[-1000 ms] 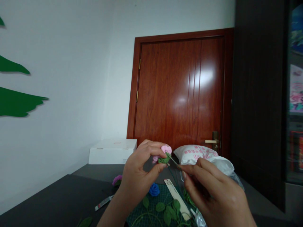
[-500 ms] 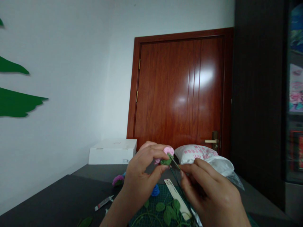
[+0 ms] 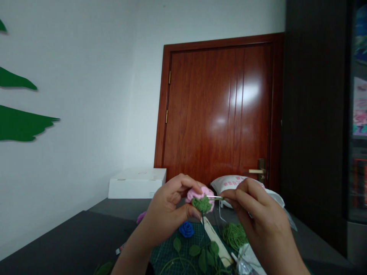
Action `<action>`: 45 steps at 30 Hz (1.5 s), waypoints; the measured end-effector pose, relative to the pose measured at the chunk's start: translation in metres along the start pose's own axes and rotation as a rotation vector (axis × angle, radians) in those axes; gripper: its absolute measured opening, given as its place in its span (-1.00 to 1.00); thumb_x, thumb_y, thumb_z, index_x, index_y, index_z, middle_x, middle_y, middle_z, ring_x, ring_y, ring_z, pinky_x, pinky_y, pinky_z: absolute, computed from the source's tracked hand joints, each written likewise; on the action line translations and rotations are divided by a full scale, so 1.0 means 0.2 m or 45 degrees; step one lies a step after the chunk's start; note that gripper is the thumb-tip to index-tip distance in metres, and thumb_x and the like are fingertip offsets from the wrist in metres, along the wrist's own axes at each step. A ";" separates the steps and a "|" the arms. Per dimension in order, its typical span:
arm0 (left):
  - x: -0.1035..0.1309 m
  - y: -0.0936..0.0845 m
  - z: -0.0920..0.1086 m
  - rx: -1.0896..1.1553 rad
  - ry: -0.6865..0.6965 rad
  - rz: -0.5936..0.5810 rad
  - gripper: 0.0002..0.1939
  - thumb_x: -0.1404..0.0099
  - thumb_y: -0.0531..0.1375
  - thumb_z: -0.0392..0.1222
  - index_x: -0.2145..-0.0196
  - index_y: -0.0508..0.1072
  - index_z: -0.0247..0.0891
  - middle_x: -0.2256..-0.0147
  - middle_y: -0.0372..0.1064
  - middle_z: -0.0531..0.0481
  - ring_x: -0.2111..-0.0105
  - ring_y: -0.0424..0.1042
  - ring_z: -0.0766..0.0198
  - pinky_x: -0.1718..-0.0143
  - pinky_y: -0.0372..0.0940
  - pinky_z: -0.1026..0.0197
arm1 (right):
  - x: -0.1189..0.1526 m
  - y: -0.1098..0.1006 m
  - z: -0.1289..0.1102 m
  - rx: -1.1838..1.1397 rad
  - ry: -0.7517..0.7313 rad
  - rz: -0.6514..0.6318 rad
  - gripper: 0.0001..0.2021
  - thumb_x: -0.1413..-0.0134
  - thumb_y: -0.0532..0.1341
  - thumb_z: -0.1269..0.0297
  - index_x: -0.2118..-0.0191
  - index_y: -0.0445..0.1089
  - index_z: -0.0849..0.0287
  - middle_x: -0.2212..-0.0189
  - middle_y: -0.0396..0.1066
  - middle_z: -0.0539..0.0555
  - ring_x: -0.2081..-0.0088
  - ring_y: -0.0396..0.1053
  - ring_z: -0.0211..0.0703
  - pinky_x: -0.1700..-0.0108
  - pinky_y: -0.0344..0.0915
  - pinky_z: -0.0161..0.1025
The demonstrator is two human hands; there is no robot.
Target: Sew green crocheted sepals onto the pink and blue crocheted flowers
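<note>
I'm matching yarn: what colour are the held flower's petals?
The petals are pink, shown in the head view, the only one.

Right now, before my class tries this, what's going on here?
The person's left hand holds a pink flower with a green base; the right hand holds a thin tool, its tip at the flower. Below, a blue flower and green leaves lie on a gridded mat.

The wooden door (image 3: 213, 114), cutting mat (image 3: 166, 249) and green yarn (image 3: 233, 235) suggest a home craft space.
</note>
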State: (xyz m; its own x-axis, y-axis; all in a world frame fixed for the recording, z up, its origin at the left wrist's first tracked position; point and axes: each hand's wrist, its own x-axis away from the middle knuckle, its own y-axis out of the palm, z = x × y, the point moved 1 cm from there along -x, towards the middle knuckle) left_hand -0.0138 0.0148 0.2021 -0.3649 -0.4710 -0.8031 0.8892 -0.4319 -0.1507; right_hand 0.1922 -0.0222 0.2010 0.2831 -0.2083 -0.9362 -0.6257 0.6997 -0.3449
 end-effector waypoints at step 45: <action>0.02 0.04 -0.04 0.378 -0.205 -0.027 -0.78 -0.18 0.39 -0.21 0.24 0.50 -0.30 0.39 0.39 0.04 0.53 0.34 0.45 0.55 0.28 0.44 | 0.03 0.17 0.00 -0.673 0.233 0.011 -0.88 -0.28 0.18 0.39 0.29 0.41 0.07 0.46 0.29 -0.05 0.41 0.29 -0.24 0.39 0.18 -0.33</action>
State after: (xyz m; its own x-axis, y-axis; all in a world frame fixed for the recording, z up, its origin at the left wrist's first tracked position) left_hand -0.0051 0.0163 0.1934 -0.4425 -0.5644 -0.6969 0.7702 -0.6372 0.0271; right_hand 0.1728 0.0006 0.1836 0.1751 -0.3521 -0.9194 -0.9200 0.2741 -0.2802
